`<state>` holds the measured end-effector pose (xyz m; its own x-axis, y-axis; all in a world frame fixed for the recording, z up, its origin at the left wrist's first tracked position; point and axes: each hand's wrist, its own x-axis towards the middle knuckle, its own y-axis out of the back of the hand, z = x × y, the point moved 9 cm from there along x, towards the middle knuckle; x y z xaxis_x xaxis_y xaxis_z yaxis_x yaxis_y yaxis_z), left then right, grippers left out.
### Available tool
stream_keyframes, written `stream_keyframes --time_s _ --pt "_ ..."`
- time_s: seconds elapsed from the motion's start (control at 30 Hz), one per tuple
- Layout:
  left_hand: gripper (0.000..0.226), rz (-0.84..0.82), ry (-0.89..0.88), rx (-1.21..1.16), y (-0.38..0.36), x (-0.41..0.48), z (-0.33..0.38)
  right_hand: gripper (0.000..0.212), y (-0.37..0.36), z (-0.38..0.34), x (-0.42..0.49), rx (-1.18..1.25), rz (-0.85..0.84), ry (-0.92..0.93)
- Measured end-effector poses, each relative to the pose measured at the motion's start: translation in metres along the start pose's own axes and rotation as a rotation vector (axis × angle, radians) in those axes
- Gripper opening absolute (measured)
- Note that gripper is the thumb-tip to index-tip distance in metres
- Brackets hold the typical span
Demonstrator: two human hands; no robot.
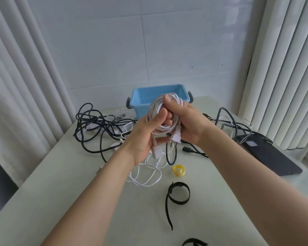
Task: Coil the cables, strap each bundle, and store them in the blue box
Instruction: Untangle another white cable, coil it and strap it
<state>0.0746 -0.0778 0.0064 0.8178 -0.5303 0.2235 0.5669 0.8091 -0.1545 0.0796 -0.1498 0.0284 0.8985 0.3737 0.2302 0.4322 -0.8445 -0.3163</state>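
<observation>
Left hand [146, 139] and right hand [187, 119], fingers curled round the unstrapped white coil [156, 106]: ease either grip and the loops could spring loose

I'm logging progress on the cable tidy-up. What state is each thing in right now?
White cable bundle: coiled, no strap visible, gripped by left hand and right hand.
Blue box: open, no bundle visible inside.
Black cables: tangled loose on the table.
Thin white cable: loose, uncoiled on table.
Yellow strap: rolled up, unused.
Black strap: loosely looped, lying unused.
</observation>
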Motion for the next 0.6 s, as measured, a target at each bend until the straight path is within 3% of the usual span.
stream_keyframes --time_s 0.13,0.23,0.37,0.43,0.6 --pt "0.030 0.104 -0.051 0.105 0.010 -0.003 0.006 0.033 0.000 0.000 -0.004 -0.087 0.006 -0.032" --pt "0.048 0.142 -0.109 0.152 0.015 -0.014 0.011 0.026 -0.003 0.001 -0.012 -0.174 -0.003 -0.080" --pt "0.065 0.184 -0.095 0.178 0.020 -0.042 0.011 0.043 -0.016 0.016 -0.030 -0.216 -0.020 -0.151" --pt "0.069 0.189 -0.096 0.138 0.019 -0.058 0.010 0.030 -0.032 0.025 -0.040 -0.189 -0.046 -0.158" --pt "0.053 0.197 -0.063 -0.015 0.010 -0.089 0.002 0.023 -0.051 0.028 -0.066 -0.206 -0.120 -0.151"
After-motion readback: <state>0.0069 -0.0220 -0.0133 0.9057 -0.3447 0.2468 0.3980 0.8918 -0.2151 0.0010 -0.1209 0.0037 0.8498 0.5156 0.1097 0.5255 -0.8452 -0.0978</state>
